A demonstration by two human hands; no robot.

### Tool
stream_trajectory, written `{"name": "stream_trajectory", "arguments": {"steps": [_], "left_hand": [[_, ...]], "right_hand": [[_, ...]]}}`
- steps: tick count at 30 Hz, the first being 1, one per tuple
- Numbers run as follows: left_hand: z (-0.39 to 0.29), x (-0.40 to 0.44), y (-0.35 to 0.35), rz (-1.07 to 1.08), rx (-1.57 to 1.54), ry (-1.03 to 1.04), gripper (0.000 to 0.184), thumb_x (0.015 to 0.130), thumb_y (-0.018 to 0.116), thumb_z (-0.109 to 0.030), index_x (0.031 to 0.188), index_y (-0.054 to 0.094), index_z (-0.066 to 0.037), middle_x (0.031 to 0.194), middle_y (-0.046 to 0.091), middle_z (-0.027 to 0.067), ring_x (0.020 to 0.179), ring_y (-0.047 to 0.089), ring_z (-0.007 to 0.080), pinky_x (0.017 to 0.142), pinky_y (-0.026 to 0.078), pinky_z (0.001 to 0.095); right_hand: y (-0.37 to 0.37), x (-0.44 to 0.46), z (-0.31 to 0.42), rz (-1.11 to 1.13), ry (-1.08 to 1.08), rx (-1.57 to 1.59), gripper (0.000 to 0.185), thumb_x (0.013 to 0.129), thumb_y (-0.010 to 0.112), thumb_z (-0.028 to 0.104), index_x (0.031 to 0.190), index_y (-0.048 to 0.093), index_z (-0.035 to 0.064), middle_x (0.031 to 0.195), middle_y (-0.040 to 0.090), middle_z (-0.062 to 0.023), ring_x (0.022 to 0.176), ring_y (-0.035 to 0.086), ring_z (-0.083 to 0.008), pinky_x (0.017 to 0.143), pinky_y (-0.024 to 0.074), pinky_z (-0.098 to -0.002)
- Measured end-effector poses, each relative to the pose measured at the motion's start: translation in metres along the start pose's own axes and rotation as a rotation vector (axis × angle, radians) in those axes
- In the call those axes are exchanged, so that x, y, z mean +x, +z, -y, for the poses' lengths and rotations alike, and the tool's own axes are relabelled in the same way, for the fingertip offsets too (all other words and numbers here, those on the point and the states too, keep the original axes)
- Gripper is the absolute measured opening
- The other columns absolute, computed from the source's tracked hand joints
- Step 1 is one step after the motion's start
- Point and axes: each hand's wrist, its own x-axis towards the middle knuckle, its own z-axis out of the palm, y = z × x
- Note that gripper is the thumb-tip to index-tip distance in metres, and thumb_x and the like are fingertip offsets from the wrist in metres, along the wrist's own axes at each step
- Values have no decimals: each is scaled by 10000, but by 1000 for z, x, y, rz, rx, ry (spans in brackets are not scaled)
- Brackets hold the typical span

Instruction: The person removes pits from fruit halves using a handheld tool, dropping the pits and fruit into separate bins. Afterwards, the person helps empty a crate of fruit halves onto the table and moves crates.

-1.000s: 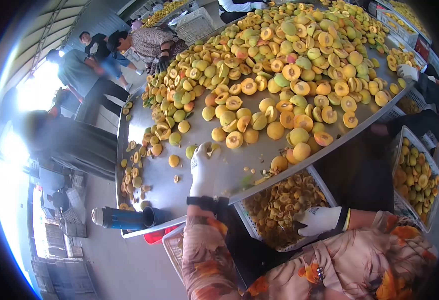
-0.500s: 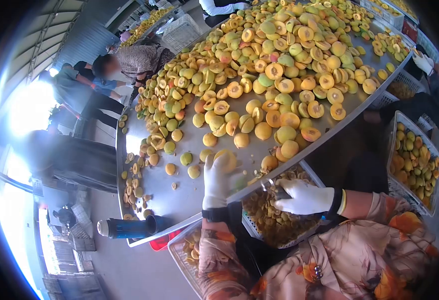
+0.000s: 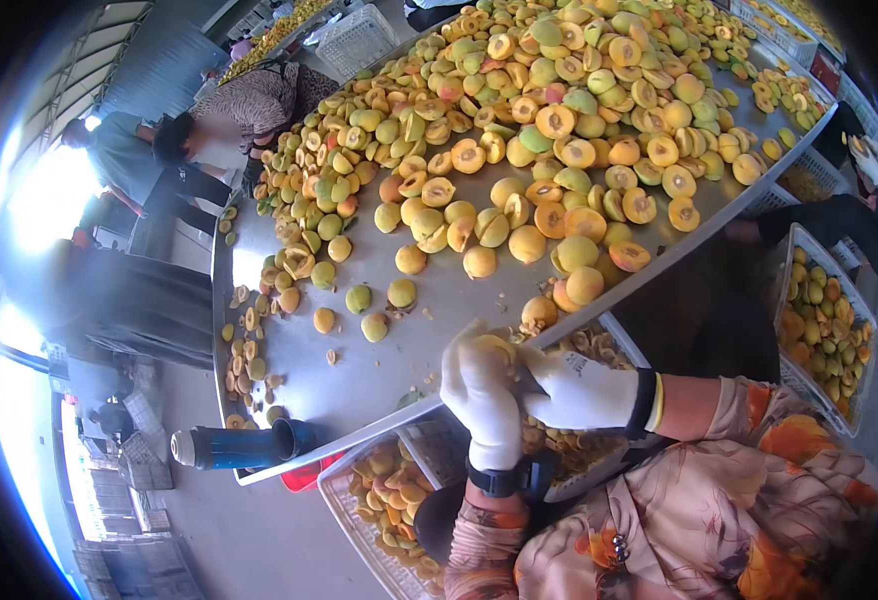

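Observation:
My left hand (image 3: 483,395), in a white glove, is closed around a yellow peach (image 3: 500,348), mostly covered by the fingers. Pressed close against it, my gloved right hand (image 3: 581,388) grips a small metal hand tool (image 3: 527,378). The tool's working end is hidden between the hands. Both hands meet over the near edge of the metal table (image 3: 389,385), above a crate of peach scraps (image 3: 574,440). Many whole and halved peaches (image 3: 559,120) lie heaped across the table.
A crate of peach halves (image 3: 389,490) stands below the table at left, another crate of peaches (image 3: 827,330) at right. A blue flask (image 3: 229,447) lies at the table's left corner. Several people work around the table, one in a patterned top (image 3: 249,105).
My left hand has come from over the table toward me and to the right, bringing the peach to the tool in my right hand. The view has shifted slightly.

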Motion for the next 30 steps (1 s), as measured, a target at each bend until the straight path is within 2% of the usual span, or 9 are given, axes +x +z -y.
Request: {"name": "stream_trajectory", "arguments": {"steps": [5, 7, 10, 13, 14, 18, 22, 26, 30], "left_hand": [[23, 23, -7, -75, 142, -69, 344, 1055, 557, -282, 1184, 663, 19, 1005, 738, 88, 738, 570, 78, 656, 451, 205], [25, 35, 0, -83, 294, -103, 470, 1059, 511, -368, 1147, 649, 72, 948, 735, 178, 829, 687, 206, 753, 548, 316], [33, 44, -4, -75, 346, -115, 481, 1054, 510, -375, 1140, 648, 77, 937, 736, 177, 809, 690, 217, 757, 556, 335], [31, 47, -7, -77, 214, -207, 469, 1040, 572, -371, 1171, 652, 72, 1001, 735, 123, 680, 573, 80, 597, 425, 196], [27, 41, -8, -107, 212, -338, 468, 1040, 569, -365, 1159, 652, 80, 1019, 728, 139, 727, 613, 114, 648, 476, 223], [25, 43, -4, -104, 241, -242, 465, 1042, 556, -353, 1179, 637, 83, 1077, 712, 179, 907, 670, 201, 820, 542, 319], [2, 52, 12, -157, 299, -98, 468, 1046, 549, -350, 1187, 635, 88, 1079, 698, 168, 851, 655, 176, 766, 532, 301], [-35, 47, 19, -219, 163, -266, 454, 1044, 563, -345, 1165, 658, 82, 1012, 684, 107, 704, 585, 90, 628, 453, 233], [-98, 56, 22, -200, 157, -441, 427, 1032, 599, -330, 1156, 672, 72, 934, 697, 70, 691, 568, 75, 617, 428, 216]], "right_hand": [[-6, 34, -28, 74, -44, 205, 348, 870, 677, 178, 1122, 564, -33, 917, 676, -258, 841, 674, -461, 700, 530, -501], [-14, 33, -52, 310, 13, 36, 309, 827, 737, 160, 1045, 585, 3, 842, 686, -189, 752, 690, -389, 671, 531, -447], [-25, 46, -57, 475, 286, 296, 402, 882, 692, 204, 1176, 518, -7, 832, 682, -235, 729, 686, -427, 638, 536, -476], [-29, 57, -57, 520, 362, 423, 400, 892, 685, 213, 1197, 533, 2, 891, 694, -226, 780, 696, -419, 678, 550, -468], [-27, 52, -60, 531, 371, 420, 390, 894, 684, 214, 1187, 538, 2, 895, 693, -225, 788, 696, -417, 687, 551, -467], [-29, 55, -52, 476, 263, 234, 344, 882, 694, 215, 1112, 576, -11, 876, 687, -212, 809, 692, -407, 712, 548, -458], [-36, 71, -28, 410, 223, 201, 328, 872, 695, 217, 1073, 603, -25, 876, 688, -204, 794, 694, -383, 715, 543, -434], [-56, 85, 7, 608, 446, 360, 328, 873, 685, 223, 1083, 636, -25, 914, 692, -177, 849, 689, -343, 767, 534, -412], [-76, 100, 49, 694, 438, 407, 398, 884, 674, 264, 1140, 620, -36, 989, 692, -169, 927, 661, -321, 858, 508, -398]]}}
